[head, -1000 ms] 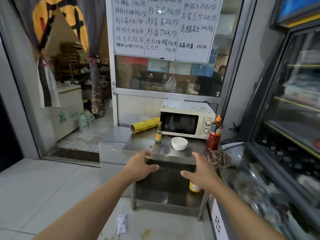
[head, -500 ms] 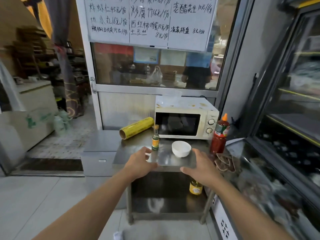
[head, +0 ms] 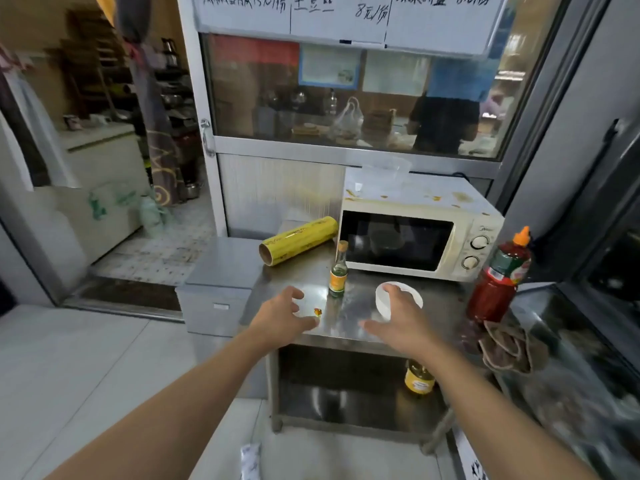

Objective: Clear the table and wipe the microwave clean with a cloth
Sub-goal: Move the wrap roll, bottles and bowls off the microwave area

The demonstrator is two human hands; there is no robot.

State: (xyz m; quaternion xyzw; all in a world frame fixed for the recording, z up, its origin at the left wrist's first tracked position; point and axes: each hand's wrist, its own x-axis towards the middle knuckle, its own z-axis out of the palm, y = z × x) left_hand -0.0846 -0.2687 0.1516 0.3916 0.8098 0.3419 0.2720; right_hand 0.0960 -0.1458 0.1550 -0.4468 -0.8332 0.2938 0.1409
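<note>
Left hand (head: 281, 315): one; bare, grip released, fingers spread and loosely bent over the front left of the tabletop, grasping nothing.
Tabletop (head: 349, 317): one; polished steel, flat and reflective, square-edged, under both hands.
Metal box (head: 221, 289): one; dull grey steel, boxy, left of the left grip, just beside the tabletop.
Cling film roll (head: 299, 240): one; yellow glossy cylinder on a cardboard core, lying on its side beyond the left grip, near the microwave's left side.
Orange scrap (head: 317, 311): one; small and shiny, on the steel just right of the left fingers.
Small bottle (head: 338, 271): one; clear glass, slim neck, pale cap, orange label, upright between the two grips and beyond them.
Microwave (head: 415, 233): one; cream plastic casing, dark glass door, two round dials, brownish spatter on the flat top; at the back of the tabletop, beyond the right grip.
White bowl (head: 412, 296): one; smooth, round, directly beneath the right fingers; contact cannot be told.
Right hand (head: 398, 320): one; bare, grip released, fingers extended over the bowl.
Yellow-labelled jar (head: 419, 379): one; on the lower shelf, below the right grip.
Sauce bottle (head: 498, 278): one; red plastic squeeze type, orange nozzle, right of the right grip.
Cloth (head: 509, 348): one; brown, crumpled, right of the right grip, below the sauce bottle.
</note>
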